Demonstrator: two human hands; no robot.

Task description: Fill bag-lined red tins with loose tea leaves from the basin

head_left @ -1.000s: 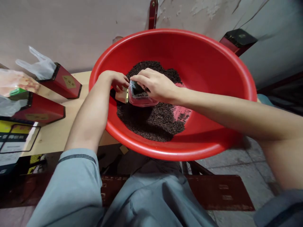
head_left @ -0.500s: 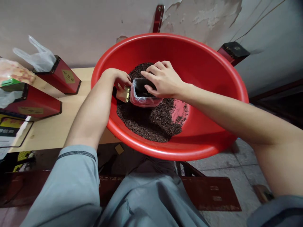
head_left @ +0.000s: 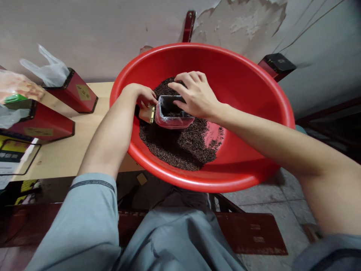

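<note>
A large red plastic basin (head_left: 248, 88) holds a heap of dark loose tea leaves (head_left: 180, 150). In the heap stands a tin box (head_left: 175, 122) lined with a clear plastic bag, its mouth facing up. Its hinged lid (head_left: 146, 114) hangs open on the left, showing a gold-coloured inner side. My left hand (head_left: 145, 96) is curled round the lid and the tin's left rim. Over the tin's mouth is my right hand (head_left: 196, 94), palm down, fingers apart, thumb at the opening. Dark leaves show inside the tin; the right fingertips are partly hidden.
To the left, two red tins (head_left: 77, 92) with plastic bags at their mouths lie tilted on a pale wooden board (head_left: 63, 160). A dark red bench (head_left: 251, 231) is below the basin. Behind stands a wall (head_left: 113, 30) with peeling paint.
The view has shifted slightly. My right hand's fingers have spread and lifted a little over the tin, so more of the leaves inside show. My left hand stays put.
</note>
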